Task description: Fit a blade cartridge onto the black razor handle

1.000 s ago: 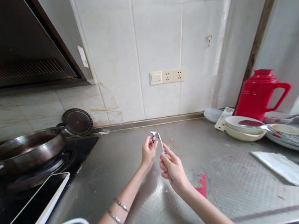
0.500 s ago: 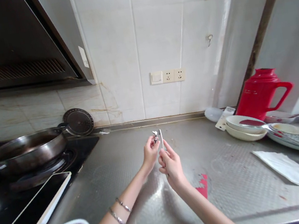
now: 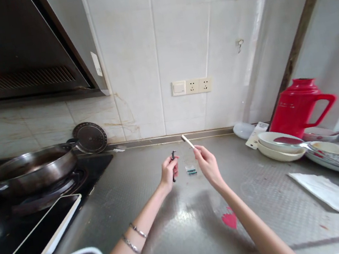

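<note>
Okay, so the steel worktop [image 3: 130, 206] has a big pan [image 3: 34, 170] at the left on the stove, plus a red flask [image 3: 295, 109] behind stacked bowls [image 3: 278, 154] at the right. The phone [image 3: 41, 233] overlaps the stove edge. Right hand [image 3: 208, 166] pinches the white brush [image 3: 188, 142], left hand [image 3: 168, 173] has fingers curled round a small dark tool [image 3: 173, 155]. Brush and tool were close together earlier; now they're well apart, and the little clear pack [image 3: 191, 170], mostly hidden before, shows between the hands.
</note>
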Demonstrator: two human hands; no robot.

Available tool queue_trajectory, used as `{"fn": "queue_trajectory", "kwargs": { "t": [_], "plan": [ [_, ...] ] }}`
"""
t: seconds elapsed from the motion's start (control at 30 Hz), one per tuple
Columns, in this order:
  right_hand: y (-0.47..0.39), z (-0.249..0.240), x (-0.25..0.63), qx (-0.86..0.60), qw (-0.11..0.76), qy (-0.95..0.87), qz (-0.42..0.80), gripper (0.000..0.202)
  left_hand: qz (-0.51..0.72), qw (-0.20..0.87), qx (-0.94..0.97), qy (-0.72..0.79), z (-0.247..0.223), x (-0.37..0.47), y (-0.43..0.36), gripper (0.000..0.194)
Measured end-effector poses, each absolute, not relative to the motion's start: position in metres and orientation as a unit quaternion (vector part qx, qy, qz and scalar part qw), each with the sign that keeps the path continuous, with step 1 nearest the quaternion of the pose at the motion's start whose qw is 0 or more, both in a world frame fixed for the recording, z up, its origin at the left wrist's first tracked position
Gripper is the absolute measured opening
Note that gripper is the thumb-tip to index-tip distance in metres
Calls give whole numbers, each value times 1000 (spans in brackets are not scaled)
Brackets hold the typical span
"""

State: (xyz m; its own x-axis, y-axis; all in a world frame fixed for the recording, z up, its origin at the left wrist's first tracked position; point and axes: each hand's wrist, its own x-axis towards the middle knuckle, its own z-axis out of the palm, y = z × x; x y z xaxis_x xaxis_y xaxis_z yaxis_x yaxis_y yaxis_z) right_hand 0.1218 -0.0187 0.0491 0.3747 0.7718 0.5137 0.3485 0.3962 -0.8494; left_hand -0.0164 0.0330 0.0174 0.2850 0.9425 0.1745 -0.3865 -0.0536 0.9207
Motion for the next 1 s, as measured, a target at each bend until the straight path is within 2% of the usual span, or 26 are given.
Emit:
{"fn": "queue_trajectory", "kwargs": {
  "t": [0.13, 0.23, 0.4, 0.67, 1.0],
  "plan": [
    [2, 47, 144, -646, 547, -525, 87, 61, 490, 659, 490, 293, 18, -14, 28, 33],
    [7, 44, 141, -677, 509, -529, 39, 61, 475, 649, 503, 315, 15, -10, 26, 43],
    [4, 37, 132, -668, 481, -567, -13, 59, 452, 631, 522, 352, 10, -7, 26, 46],
    [6, 31, 140, -648, 517, -560, -21, 55, 441, 635, 533, 344, 13, -6, 23, 46],
    [4, 30, 134, -616, 548, -565, 13, 53, 373, 732, 493, 285, 24, -9, 12, 44]
  ]
}}
